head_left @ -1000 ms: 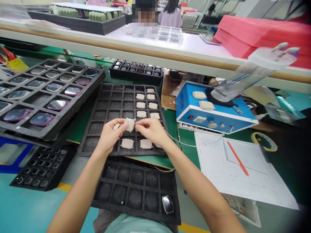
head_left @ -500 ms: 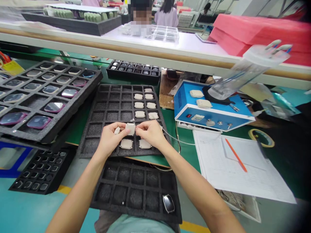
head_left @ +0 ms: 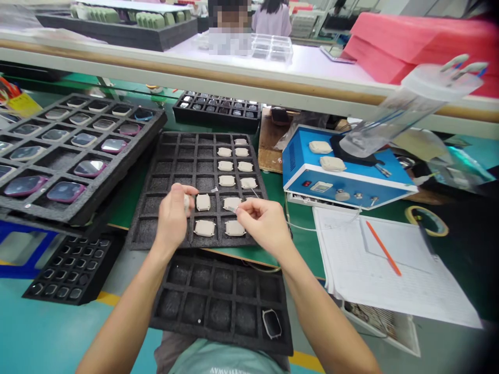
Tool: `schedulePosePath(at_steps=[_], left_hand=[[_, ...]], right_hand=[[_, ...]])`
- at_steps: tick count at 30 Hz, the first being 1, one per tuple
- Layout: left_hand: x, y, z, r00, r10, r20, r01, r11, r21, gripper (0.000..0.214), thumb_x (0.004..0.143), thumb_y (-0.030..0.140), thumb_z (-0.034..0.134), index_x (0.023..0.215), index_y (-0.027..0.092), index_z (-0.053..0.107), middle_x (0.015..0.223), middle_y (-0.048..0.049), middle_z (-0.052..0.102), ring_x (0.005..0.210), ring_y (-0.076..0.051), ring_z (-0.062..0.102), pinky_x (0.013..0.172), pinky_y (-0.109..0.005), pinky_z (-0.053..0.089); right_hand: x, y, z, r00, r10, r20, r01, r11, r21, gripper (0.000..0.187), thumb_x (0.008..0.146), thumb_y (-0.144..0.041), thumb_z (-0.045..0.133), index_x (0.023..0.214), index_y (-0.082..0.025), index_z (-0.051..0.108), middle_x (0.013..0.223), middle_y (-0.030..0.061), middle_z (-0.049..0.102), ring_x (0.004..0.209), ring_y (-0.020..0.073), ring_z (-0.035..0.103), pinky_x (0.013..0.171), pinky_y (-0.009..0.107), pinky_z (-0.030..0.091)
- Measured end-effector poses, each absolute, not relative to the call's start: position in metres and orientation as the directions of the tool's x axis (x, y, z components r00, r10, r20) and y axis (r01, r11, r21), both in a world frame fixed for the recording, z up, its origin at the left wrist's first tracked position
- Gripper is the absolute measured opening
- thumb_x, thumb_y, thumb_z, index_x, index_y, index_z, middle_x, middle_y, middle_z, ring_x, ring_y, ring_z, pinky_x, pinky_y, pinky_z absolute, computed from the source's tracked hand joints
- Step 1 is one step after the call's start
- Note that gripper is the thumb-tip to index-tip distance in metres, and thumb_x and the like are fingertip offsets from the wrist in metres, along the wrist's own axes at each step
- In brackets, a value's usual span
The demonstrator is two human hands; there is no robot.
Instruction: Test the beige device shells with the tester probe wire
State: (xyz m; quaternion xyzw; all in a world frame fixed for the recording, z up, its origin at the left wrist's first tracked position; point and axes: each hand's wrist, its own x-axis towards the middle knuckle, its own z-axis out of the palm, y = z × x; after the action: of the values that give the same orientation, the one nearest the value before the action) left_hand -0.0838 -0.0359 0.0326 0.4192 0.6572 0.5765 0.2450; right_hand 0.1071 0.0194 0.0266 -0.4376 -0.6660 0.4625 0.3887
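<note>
Cases (head_left: 205,228), beige, in the black tray (head_left: 148,205); above it I view the left hand (head_left: 172,215) gripping another, the right hand (head_left: 265,222) pinching a small grey tab (head_left: 233,209).

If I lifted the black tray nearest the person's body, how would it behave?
The black tray looks like foam, so it is probably light for its size. Its ribbed grid likely keeps it fairly stiff. Tilted, it might spill the dark-faced piece from its near-right pocket.
</note>
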Motion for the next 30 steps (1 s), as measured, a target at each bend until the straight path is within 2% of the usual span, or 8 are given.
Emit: schedulePosePath(at_steps=[2,3,5,13,21,30], left_hand=[[-0.071,-0.039,0.029,-0.435,0.9,0.039,-0.018,-0.052,0.998,0.031,0.091,0.047,0.054,0.098,0.02,0.068,0.07,0.0,0.055,0.061,-0.016,0.048,0.059,-0.028,0.04],[-0.065,-0.041,0.027,-0.396,0.918,-0.004,-0.098,-0.037,0.995,0.029,0.089,0.043,0.056,0.102,0.02,0.067,0.072,0.0004,0.054,0.062,-0.016,0.047,0.059,-0.028,0.04],[-0.055,-0.043,0.023,-0.36,0.932,-0.045,-0.137,-0.004,0.991,0.026,0.088,0.036,0.059,0.107,0.02,0.065,0.075,0.0007,0.054,0.065,-0.015,0.047,0.06,-0.027,0.041],[-0.047,-0.048,0.02,-0.339,0.939,0.057,-0.037,-0.074,0.997,0.022,0.096,0.031,0.05,0.111,0.02,0.063,0.082,-0.0008,0.054,0.07,-0.016,0.046,0.064,-0.028,0.038],[-0.039,-0.05,0.028,-0.337,0.921,0.198,0.254,-0.113,0.96,0.02,0.096,0.028,0.046,0.107,0.021,0.061,0.082,-0.0004,0.054,0.073,-0.018,0.049,0.069,-0.032,0.039],[-0.034,-0.039,0.019,-0.308,0.936,0.168,0.225,-0.1,0.969,0.022,0.095,0.03,0.045,0.108,0.021,0.06,0.079,0.0012,0.052,0.069,-0.017,0.046,0.067,-0.032,0.037]], right_hand=[[0.103,0.007,0.034,-0.32,0.932,0.169,0.216,0.246,-0.945,0.014,0.073,-0.029,0.065,0.068,-0.019,0.073,0.061,0.003,0.073,0.052,0.0156,0.064,0.051,0.026,0.048],[0.101,0.002,0.037,-0.324,0.927,0.191,0.224,0.271,-0.936,0.013,0.074,-0.027,0.065,0.069,-0.019,0.073,0.062,0.0028,0.074,0.052,0.0156,0.065,0.052,0.026,0.049],[0.1,-0.004,0.043,-0.336,0.917,0.214,0.261,0.309,-0.915,0.011,0.076,-0.024,0.065,0.071,-0.02,0.074,0.064,0.0022,0.075,0.053,0.0155,0.067,0.053,0.026,0.05],[0.107,-0.002,0.044,-0.363,0.918,0.162,0.361,0.298,-0.883,0.01,0.078,-0.022,0.066,0.074,-0.02,0.076,0.068,0.0013,0.077,0.058,0.0156,0.069,0.057,0.026,0.049],[0.109,0.0,0.044,-0.378,0.914,0.146,0.407,0.306,-0.861,0.009,0.078,-0.019,0.068,0.073,-0.021,0.075,0.067,0.0009,0.077,0.058,0.0161,0.068,0.058,0.028,0.049],[0.112,0.006,0.039,-0.382,0.914,0.139,0.424,0.307,-0.852,0.01,0.078,-0.019,0.067,0.071,-0.02,0.074,0.064,0.001,0.075,0.057,0.0156,0.067,0.058,0.027,0.048]])
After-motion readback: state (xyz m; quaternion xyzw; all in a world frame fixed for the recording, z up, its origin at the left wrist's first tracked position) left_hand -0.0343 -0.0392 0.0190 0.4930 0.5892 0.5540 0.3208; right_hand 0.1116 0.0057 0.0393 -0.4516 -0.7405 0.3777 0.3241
